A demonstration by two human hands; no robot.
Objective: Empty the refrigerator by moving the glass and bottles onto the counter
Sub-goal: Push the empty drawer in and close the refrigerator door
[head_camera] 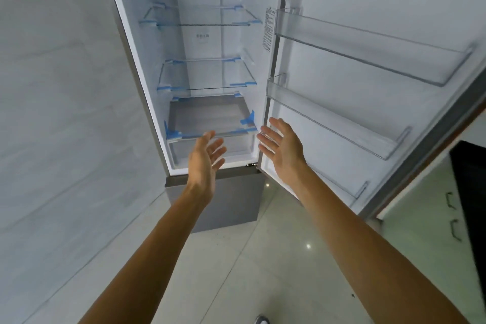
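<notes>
The refrigerator [147, 66] stands open in front of me, its door [368, 126] swung out to the right. Its glass shelves [205, 24] with blue tape at the corners hold nothing, and the clear door bins [368, 55] hold nothing either. No glass or bottle shows in this view. My left hand [203, 160] reaches out before the bottom drawer [210, 144], fingers straight and spread. My right hand [282, 144] is held out beside the door's inner edge, palm turned left, fingers relaxed. Neither hand holds or touches anything.
A grey tiled wall [57, 113] runs along the left. The fridge's grey lower compartment [226, 202] sits below the open section. At the right edge are a dark counter top [470, 166] and white cabinet fronts with handles [455, 229]. Glossy floor tiles [249, 271] lie underfoot.
</notes>
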